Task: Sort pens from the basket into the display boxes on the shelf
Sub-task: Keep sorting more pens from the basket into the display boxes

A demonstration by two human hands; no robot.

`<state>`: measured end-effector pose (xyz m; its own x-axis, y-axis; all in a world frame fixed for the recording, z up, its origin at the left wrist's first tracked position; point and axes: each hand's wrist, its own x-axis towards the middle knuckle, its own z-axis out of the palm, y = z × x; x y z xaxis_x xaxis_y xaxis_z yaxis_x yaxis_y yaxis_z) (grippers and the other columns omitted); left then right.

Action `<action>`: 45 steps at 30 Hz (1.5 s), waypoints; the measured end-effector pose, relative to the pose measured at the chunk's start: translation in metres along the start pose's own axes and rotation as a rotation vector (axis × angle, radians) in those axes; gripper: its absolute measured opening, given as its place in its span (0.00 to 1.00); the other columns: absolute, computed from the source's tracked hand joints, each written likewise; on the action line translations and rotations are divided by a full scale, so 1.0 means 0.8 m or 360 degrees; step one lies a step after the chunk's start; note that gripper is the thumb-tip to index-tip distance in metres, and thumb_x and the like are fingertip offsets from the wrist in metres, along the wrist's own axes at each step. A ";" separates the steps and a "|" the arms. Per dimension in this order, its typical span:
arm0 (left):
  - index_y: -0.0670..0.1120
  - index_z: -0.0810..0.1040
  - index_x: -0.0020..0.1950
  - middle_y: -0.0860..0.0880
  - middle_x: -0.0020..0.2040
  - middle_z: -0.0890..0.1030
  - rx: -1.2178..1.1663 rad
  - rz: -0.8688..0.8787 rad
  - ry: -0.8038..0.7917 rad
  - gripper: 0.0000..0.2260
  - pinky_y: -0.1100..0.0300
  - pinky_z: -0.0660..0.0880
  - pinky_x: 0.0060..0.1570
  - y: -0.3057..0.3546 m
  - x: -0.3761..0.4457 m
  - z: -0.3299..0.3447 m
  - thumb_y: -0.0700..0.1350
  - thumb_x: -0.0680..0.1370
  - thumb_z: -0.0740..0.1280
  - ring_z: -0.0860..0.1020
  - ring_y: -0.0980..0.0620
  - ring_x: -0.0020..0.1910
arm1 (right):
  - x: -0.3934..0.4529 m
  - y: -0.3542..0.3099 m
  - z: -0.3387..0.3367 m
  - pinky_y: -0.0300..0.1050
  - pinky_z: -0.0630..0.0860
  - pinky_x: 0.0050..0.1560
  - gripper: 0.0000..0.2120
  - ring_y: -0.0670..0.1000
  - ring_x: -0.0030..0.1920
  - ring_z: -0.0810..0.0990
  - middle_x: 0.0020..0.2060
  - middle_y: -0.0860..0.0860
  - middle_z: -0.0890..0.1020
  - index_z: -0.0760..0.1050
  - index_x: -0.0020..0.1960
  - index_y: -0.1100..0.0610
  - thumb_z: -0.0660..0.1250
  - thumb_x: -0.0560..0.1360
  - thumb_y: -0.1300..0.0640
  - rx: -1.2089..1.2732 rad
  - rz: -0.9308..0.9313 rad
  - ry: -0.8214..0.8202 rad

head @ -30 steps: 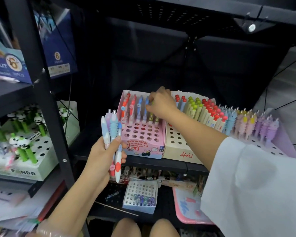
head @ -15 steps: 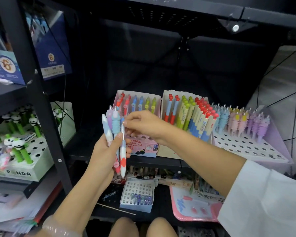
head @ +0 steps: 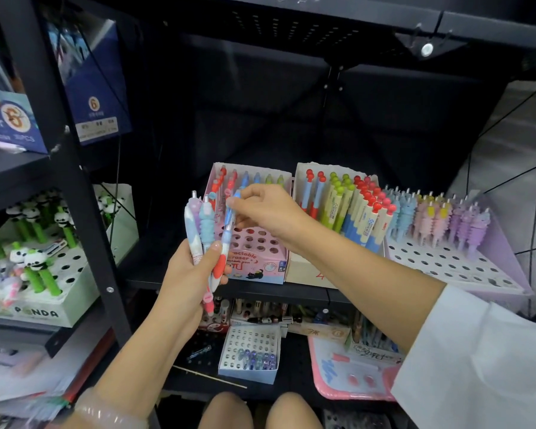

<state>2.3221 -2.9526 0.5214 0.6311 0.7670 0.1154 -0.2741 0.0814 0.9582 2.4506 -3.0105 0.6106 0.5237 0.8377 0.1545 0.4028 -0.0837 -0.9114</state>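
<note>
Head view. At centre frame the left hand (head: pixel 188 274) grips a bunch of pens (head: pixel 203 230) upright, fingers and thumb curled round the barrels. The right hand (head: pixel 268 212) reaches in from the lower right, its fingers pinching the top of a blue pen (head: pixel 229 218) that stands in that bunch.

Just behind the hands, on the black shelf (head: pixel 260 291), sits the pink display box (head: pixel 254 258); red, blue and green pens fill its back row, and the front holes are open. To its right, touching it, stands a cream display box (head: pixel 304 267) packed with red- and green-capped pens. Further right, a lilac display box (head: pixel 452 261) holds pastel pens in its back rows.

At left of frame, a panda pen box (head: pixel 37 311) rests on a neighbouring shelf. At lower centre, a small white box (head: pixel 249 354) lies on the shelf below.
</note>
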 end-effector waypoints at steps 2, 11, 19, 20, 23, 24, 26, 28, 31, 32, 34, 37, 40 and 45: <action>0.50 0.76 0.53 0.49 0.37 0.81 -0.0103 0.0003 0.0022 0.06 0.64 0.74 0.26 0.001 0.001 -0.003 0.45 0.79 0.62 0.77 0.56 0.29 | 0.013 -0.009 -0.010 0.47 0.81 0.48 0.04 0.50 0.38 0.81 0.38 0.55 0.83 0.78 0.43 0.54 0.65 0.76 0.59 0.0010 -0.0080 0.0207; 0.46 0.75 0.44 0.49 0.32 0.75 -0.0003 -0.0119 0.0104 0.05 0.65 0.64 0.20 -0.013 0.005 -0.020 0.44 0.79 0.64 0.67 0.57 0.23 | 0.058 0.007 -0.026 0.38 0.77 0.45 0.11 0.47 0.41 0.81 0.40 0.49 0.83 0.77 0.58 0.59 0.64 0.76 0.59 -0.0763 -0.0389 0.0489; 0.45 0.77 0.47 0.49 0.32 0.77 -0.0111 -0.0111 0.0039 0.05 0.67 0.66 0.20 -0.010 0.001 -0.020 0.44 0.78 0.63 0.69 0.58 0.25 | 0.063 0.028 -0.009 0.38 0.74 0.47 0.10 0.50 0.40 0.79 0.43 0.58 0.83 0.75 0.56 0.62 0.61 0.78 0.61 -0.1039 -0.0252 0.0253; 0.44 0.77 0.46 0.50 0.32 0.77 -0.0115 -0.0110 0.0038 0.05 0.67 0.67 0.21 -0.009 0.001 -0.019 0.44 0.78 0.64 0.70 0.58 0.25 | 0.062 0.028 -0.007 0.42 0.75 0.49 0.12 0.52 0.43 0.80 0.45 0.58 0.82 0.73 0.60 0.61 0.61 0.78 0.60 -0.1054 -0.0232 0.0254; 0.45 0.77 0.45 0.50 0.31 0.77 -0.0091 -0.0103 0.0039 0.04 0.67 0.68 0.22 -0.009 -0.001 -0.018 0.44 0.78 0.65 0.71 0.58 0.25 | 0.054 0.019 -0.007 0.44 0.75 0.42 0.17 0.52 0.41 0.78 0.44 0.57 0.81 0.68 0.64 0.59 0.64 0.77 0.56 -0.1062 -0.0242 0.0340; 0.45 0.77 0.46 0.51 0.31 0.77 -0.0081 -0.0095 0.0039 0.04 0.67 0.68 0.22 -0.010 -0.001 -0.016 0.44 0.78 0.65 0.71 0.58 0.25 | 0.048 0.015 -0.007 0.43 0.75 0.41 0.16 0.50 0.39 0.78 0.43 0.56 0.81 0.69 0.62 0.59 0.64 0.77 0.55 -0.1018 -0.0269 0.0373; 0.45 0.77 0.47 0.51 0.30 0.77 -0.0062 -0.0078 0.0028 0.03 0.66 0.68 0.22 -0.010 -0.002 -0.011 0.43 0.77 0.65 0.71 0.58 0.25 | 0.030 0.007 -0.007 0.43 0.77 0.43 0.13 0.49 0.38 0.79 0.41 0.55 0.83 0.74 0.57 0.58 0.65 0.76 0.52 -0.0813 -0.0277 0.0306; 0.46 0.76 0.49 0.52 0.30 0.76 -0.0035 -0.0075 -0.0002 0.03 0.65 0.67 0.22 -0.009 -0.002 0.000 0.43 0.78 0.65 0.70 0.58 0.25 | 0.005 0.003 -0.005 0.47 0.80 0.46 0.11 0.51 0.41 0.82 0.42 0.54 0.83 0.76 0.52 0.55 0.65 0.76 0.49 -0.0613 -0.0208 0.0089; 0.46 0.75 0.48 0.50 0.29 0.74 0.0030 -0.0078 -0.0068 0.03 0.63 0.65 0.21 -0.007 -0.005 0.025 0.44 0.78 0.65 0.69 0.57 0.25 | -0.024 0.006 -0.009 0.45 0.80 0.43 0.09 0.49 0.37 0.81 0.41 0.55 0.83 0.75 0.50 0.55 0.67 0.75 0.51 -0.0482 -0.0086 -0.0052; 0.45 0.75 0.48 0.50 0.30 0.75 0.0007 -0.0073 -0.0094 0.02 0.63 0.66 0.22 -0.006 -0.007 0.034 0.44 0.78 0.65 0.69 0.56 0.25 | -0.031 0.007 -0.014 0.44 0.80 0.43 0.09 0.49 0.36 0.80 0.41 0.56 0.83 0.74 0.50 0.57 0.67 0.75 0.52 -0.0444 -0.0064 -0.0026; 0.45 0.75 0.49 0.50 0.29 0.77 -0.0076 -0.0084 -0.0137 0.03 0.64 0.68 0.22 -0.005 -0.012 0.053 0.43 0.79 0.63 0.71 0.56 0.26 | -0.042 0.008 -0.030 0.47 0.80 0.47 0.09 0.50 0.38 0.81 0.41 0.57 0.83 0.75 0.51 0.59 0.67 0.76 0.54 -0.0398 -0.0035 0.0051; 0.43 0.75 0.48 0.50 0.28 0.78 -0.0089 -0.0146 -0.0199 0.08 0.63 0.67 0.19 -0.004 -0.020 0.076 0.46 0.80 0.61 0.72 0.55 0.24 | -0.058 0.007 -0.068 0.42 0.80 0.46 0.10 0.45 0.40 0.82 0.43 0.54 0.83 0.74 0.57 0.60 0.63 0.78 0.56 -0.0277 -0.0096 0.0228; 0.42 0.73 0.41 0.47 0.26 0.75 -0.0048 -0.0180 -0.0242 0.11 0.64 0.65 0.17 -0.005 -0.026 0.100 0.47 0.80 0.60 0.67 0.52 0.21 | -0.073 0.002 -0.124 0.39 0.80 0.42 0.05 0.44 0.39 0.82 0.41 0.51 0.83 0.74 0.51 0.53 0.61 0.79 0.57 -0.0160 -0.0247 0.0532; 0.44 0.71 0.45 0.51 0.28 0.73 0.0106 -0.0196 -0.0418 0.09 0.66 0.58 0.16 -0.004 -0.029 0.150 0.49 0.79 0.62 0.63 0.55 0.21 | -0.094 0.007 -0.225 0.36 0.79 0.36 0.05 0.42 0.35 0.82 0.39 0.49 0.80 0.72 0.52 0.55 0.58 0.80 0.57 -0.0117 -0.0305 0.0960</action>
<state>2.3954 -3.0471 0.5467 0.8254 0.5621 0.0529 -0.1414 0.1150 0.9832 2.5480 -3.1712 0.6625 0.7590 0.3924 0.5196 0.5709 -0.0173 -0.8208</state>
